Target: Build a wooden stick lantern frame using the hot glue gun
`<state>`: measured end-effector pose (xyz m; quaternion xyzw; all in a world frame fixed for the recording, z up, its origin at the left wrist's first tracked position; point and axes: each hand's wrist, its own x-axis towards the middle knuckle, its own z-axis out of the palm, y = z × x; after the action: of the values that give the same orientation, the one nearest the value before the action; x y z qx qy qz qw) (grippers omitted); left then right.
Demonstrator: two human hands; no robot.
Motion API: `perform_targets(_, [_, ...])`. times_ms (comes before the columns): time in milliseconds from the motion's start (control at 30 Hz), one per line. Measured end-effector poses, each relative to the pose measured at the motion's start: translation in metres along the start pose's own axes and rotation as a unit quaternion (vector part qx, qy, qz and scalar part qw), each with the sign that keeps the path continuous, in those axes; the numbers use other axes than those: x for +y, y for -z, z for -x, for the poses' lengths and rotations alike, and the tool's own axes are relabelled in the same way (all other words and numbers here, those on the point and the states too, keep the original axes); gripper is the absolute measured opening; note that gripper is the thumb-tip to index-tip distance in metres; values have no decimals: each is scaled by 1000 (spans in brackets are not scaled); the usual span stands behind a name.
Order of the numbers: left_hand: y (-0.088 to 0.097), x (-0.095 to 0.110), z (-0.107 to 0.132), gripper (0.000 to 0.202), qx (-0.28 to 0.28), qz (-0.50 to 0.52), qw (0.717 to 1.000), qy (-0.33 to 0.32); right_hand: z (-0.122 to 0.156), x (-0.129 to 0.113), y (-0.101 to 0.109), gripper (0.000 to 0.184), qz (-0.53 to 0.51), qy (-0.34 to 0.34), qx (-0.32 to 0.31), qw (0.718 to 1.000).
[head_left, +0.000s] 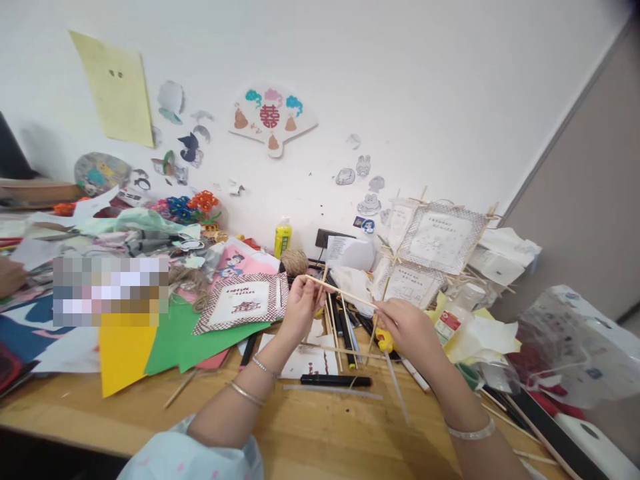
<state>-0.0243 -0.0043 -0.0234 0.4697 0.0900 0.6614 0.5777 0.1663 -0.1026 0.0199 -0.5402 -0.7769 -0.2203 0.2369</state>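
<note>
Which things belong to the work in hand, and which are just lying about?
In use: thin stick, gripped by the left hand and right hand; second stick, crossing it.

Seemingly lying about: yellow bottle; green paper; plastic bag.

The wooden desk (345, 443) carries a black marker (336, 381), with a translucent strip (333, 392) just beside it. Near the front edge, further left, lie a yellow sheet (129, 357) and a short thin stick (179, 390).
</note>
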Motion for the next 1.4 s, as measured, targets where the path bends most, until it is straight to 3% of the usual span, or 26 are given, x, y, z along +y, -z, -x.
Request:
perform_targets(400, [-1,3,-1,27,-28,4,999,-23,-7,11,5,26,44,33,-2,998])
perform_targets(867, [-3,4,0,26,-35,-21,998,-54,-9,19,4,26,73,23,2,997])
perform_targets(1400, [-2,7,2,31,-30,-36,999,-22,-11,19,3,28,87,19,7,996])
